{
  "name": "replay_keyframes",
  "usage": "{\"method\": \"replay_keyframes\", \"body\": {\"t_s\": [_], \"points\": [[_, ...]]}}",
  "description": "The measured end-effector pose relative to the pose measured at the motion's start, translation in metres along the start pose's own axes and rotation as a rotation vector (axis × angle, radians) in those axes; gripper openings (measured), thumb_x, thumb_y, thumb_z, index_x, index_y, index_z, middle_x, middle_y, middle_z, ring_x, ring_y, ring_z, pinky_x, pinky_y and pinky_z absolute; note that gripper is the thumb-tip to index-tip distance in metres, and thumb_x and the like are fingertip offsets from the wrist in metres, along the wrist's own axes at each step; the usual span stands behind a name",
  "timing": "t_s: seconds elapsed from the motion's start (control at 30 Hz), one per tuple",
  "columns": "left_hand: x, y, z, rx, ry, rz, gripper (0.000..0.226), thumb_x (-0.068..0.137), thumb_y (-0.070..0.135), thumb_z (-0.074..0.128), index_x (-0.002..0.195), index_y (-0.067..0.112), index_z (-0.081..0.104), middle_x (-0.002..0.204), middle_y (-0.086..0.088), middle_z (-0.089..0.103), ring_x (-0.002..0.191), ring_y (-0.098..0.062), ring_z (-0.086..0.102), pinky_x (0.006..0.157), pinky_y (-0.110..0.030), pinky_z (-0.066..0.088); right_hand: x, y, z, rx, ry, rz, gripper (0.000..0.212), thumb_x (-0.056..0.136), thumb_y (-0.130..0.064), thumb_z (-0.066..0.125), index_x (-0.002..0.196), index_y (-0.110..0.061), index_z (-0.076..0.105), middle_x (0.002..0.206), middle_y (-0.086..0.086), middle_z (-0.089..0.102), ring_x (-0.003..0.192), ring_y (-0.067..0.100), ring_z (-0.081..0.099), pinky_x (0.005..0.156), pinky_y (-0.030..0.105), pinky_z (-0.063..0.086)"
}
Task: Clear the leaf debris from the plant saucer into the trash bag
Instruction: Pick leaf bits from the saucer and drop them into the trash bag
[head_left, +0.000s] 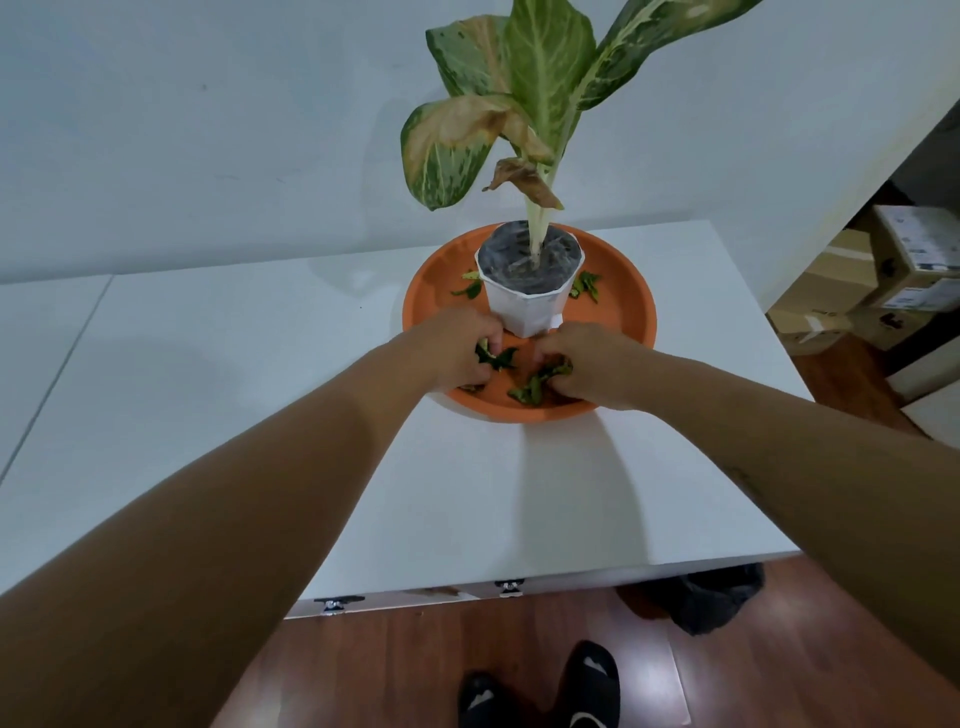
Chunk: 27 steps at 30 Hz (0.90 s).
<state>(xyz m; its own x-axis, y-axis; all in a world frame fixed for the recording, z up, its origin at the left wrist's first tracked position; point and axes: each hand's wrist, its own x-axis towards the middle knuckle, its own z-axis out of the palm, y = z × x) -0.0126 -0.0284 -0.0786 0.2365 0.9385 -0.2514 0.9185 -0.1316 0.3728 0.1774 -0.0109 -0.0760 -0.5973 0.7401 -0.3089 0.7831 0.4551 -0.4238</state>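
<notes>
— What do we have, taking the biggest things first?

— We see a white tabletop (208, 364) filling the middle of the frame, with a wood floor (395, 660) along the bottom edge. At upper centre a variegated plant (519, 98) with some browned leaves rises from a white pot (527, 306), and the pot stands inside a round orange saucer (618, 291).

— And the trash bag?

— We make out a dark crumpled bag (711, 597) on the floor at lower right, partly under the tabletop edge. Cardboard boxes (883, 275) sit at the right edge.

— The hands?

— Both reach into the near part of the saucer, just in front of the pot. Our left hand (457, 348) is closed around dark green leaf scraps (496, 358); our right hand (587, 364) is pinching a paler green clump (540, 382).

— Anything else in the saucer?

— More small leaf bits (587, 286) lie on either side of the pot, toward the back.
</notes>
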Motion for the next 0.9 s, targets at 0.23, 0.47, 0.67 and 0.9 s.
{"method": "replay_keyframes", "body": {"t_s": [0.23,0.47,0.67,0.9], "points": [[-0.003,-0.003,0.0,-0.268,0.174,-0.076,0.016,0.079,0.004,0.069,0.086,0.018,0.072,0.09,0.004,0.067,0.081,-0.014,0.06,0.068,-0.024,0.047,0.0,0.0,0.001,0.461,0.233,0.235,0.014,0.084,-0.01,0.065,0.094,-0.016,0.072,0.083,-0.006,0.06,0.077,0.011,0.054,0.058,0.014,0.036],[-0.019,0.01,-0.012,-0.563,0.293,-0.171,0.019,0.081,0.005,0.068,0.096,0.013,0.074,0.081,0.004,0.066,0.065,-0.01,0.056,0.054,-0.013,0.046,-0.014,-0.011,-0.006,1.064,0.402,0.368,0.011,0.081,-0.009,0.07,0.076,-0.017,0.068,0.076,0.0,0.063,0.072,0.012,0.055,0.062,0.021,0.042],[-0.027,0.023,-0.02,-0.771,0.327,-0.228,0.014,0.081,0.011,0.073,0.093,0.019,0.073,0.086,0.002,0.067,0.071,-0.012,0.059,0.065,-0.022,0.049,-0.03,-0.02,-0.008,1.378,0.407,0.393,0.009,0.088,-0.004,0.063,0.096,-0.007,0.067,0.094,0.009,0.067,0.077,0.013,0.061,0.06,0.019,0.049],[-0.032,0.032,-0.012,-0.912,0.348,-0.27,0.013,0.08,0.015,0.075,0.091,0.023,0.074,0.079,0.004,0.062,0.068,-0.015,0.056,0.064,-0.026,0.046,-0.044,-0.029,0.0,1.6,0.478,0.406,0.008,0.089,-0.001,0.06,0.086,-0.007,0.064,0.085,0.007,0.067,0.075,0.012,0.062,0.056,0.014,0.054]]}}
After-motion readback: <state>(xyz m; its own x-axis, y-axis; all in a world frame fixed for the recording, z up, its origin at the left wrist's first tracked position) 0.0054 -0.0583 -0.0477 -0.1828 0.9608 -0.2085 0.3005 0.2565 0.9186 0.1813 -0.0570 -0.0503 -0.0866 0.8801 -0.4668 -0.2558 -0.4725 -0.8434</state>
